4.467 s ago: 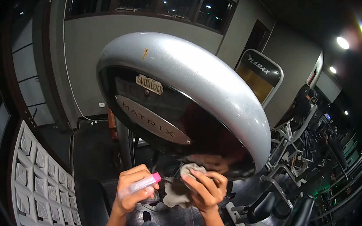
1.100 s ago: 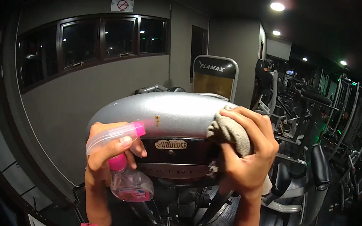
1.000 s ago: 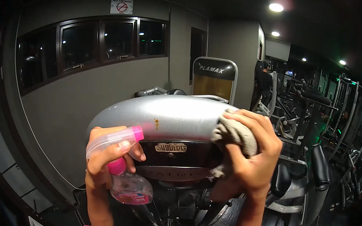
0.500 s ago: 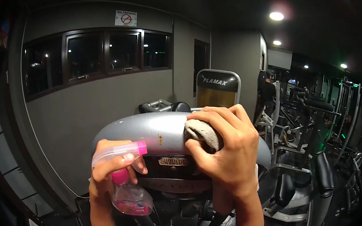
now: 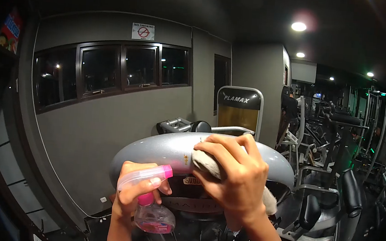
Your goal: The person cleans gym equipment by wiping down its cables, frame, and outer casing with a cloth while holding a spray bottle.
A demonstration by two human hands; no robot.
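My left hand (image 5: 135,186) is wrapped around the neck of a clear spray bottle (image 5: 154,218) with a pink nozzle and a little pink liquid inside. Its nozzle points right, in front of the curved silver top cover (image 5: 154,147) of a gym machine. My right hand (image 5: 236,176) grips a bunched light grey cloth (image 5: 205,163) and presses it on the cover's front face, just right of a small brownish mark (image 5: 186,159). More of the cloth hangs below that hand. Part of a label reading "SHOU" (image 5: 192,180) shows beneath; my right hand hides its remainder.
Behind the cover stands a machine with a PLAMAX panel (image 5: 239,107). Black-padded equipment (image 5: 310,211) is close on the right, with more machines beyond. A person in dark clothes (image 5: 289,107) is at the back. A grey wall with windows (image 5: 99,70) runs along the left.
The cloth in my right hand has shifted left and down across the cover, nearer the brownish mark, covering more of the label. My view has tilted up slightly and turned left.
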